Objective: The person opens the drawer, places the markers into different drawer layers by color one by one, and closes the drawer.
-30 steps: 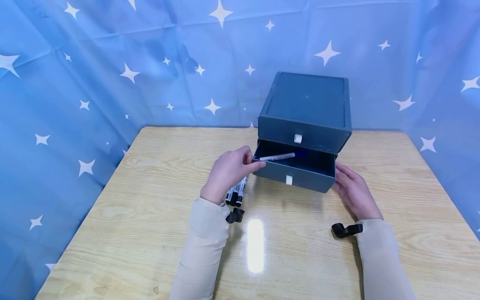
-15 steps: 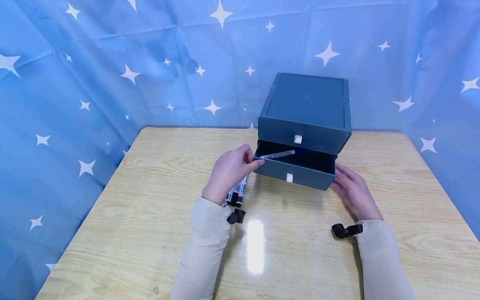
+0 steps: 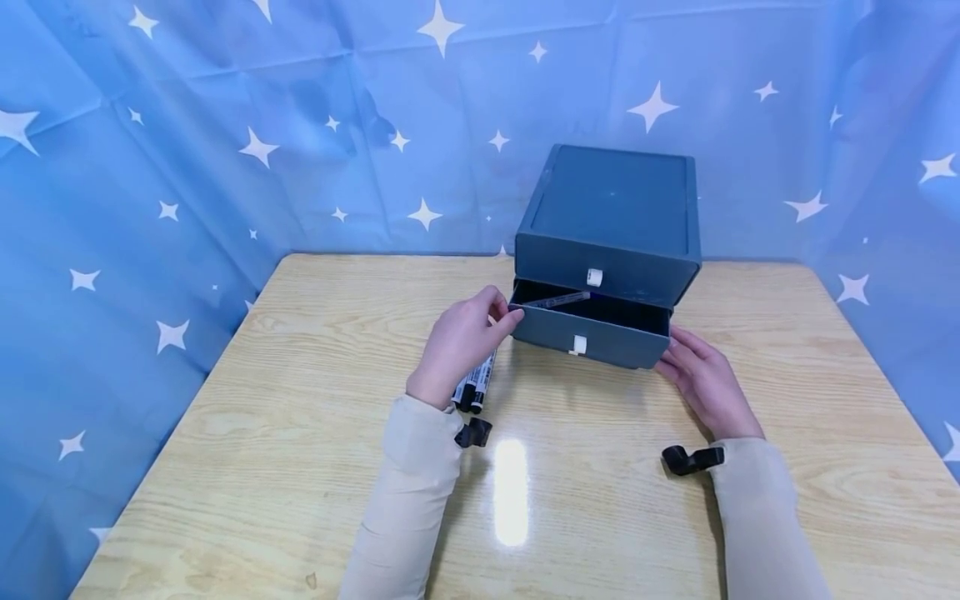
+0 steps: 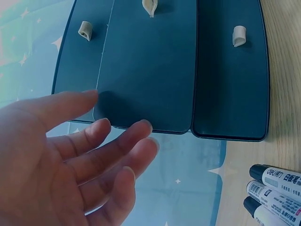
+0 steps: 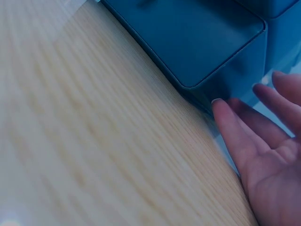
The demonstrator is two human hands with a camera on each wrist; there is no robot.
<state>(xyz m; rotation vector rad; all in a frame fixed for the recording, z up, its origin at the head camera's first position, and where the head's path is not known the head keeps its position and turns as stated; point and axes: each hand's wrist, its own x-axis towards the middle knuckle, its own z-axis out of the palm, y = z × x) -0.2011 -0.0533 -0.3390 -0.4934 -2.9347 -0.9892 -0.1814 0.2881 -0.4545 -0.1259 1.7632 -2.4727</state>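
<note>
A dark blue drawer cabinet (image 3: 611, 200) stands at the back of the table. Its middle drawer (image 3: 585, 327) is partly pulled out, with a white-barrelled marker (image 3: 558, 300) inside, half hidden by the drawer front. My left hand (image 3: 461, 346) is at that drawer's left front corner. In the left wrist view the thumb lies by the edge of its front panel, and the other fingers are loosely bent beside it. At the cabinet's right side, my right hand (image 3: 705, 387) touches the lower side wall (image 5: 235, 82) with extended fingers.
Several whiteboard markers (image 4: 277, 188) with black caps lie on the table beside my left wrist. The wooden table (image 3: 262, 433) ends at a blue star-patterned curtain (image 3: 360, 125) behind the cabinet. White pull tabs (image 4: 239, 36) stick out from the drawer fronts.
The middle drawer has slid further into the cabinet, taking the marker inside partly under the top drawer. My left hand has followed slightly; my right hand has barely moved.
</note>
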